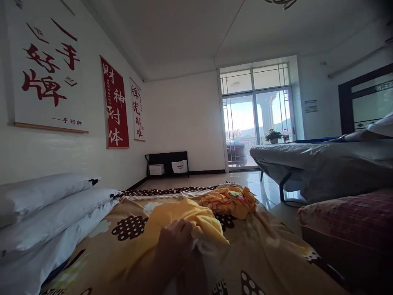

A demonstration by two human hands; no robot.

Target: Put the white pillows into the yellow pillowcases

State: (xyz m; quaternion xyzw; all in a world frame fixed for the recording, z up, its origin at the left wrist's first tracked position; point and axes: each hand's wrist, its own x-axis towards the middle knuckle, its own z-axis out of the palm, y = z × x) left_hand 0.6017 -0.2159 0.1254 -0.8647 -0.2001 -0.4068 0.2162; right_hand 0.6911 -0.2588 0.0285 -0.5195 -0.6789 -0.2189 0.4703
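A plain yellow cloth (187, 211) lies bunched on the patterned bedspread (116, 258). My left hand (175, 237) is closed on its near edge, fingers curled into the fabric. Close beside it on the right, a dark, smeared shape seems to be my right hand (195, 266); its fingers cannot be made out. A blurred whitish patch shows next to the hands, too unclear to name. Beyond the yellow cloth sits a crumpled orange cloth (230, 200) with green and pink patterning.
White pillows (61, 209) are stacked at the left. To the right stand a table under a pale cover (307, 164) and a box-like piece with a reddish checked cloth (350, 217). A low black rack (167, 157) is against the far wall, near a glass sliding door (258, 123).
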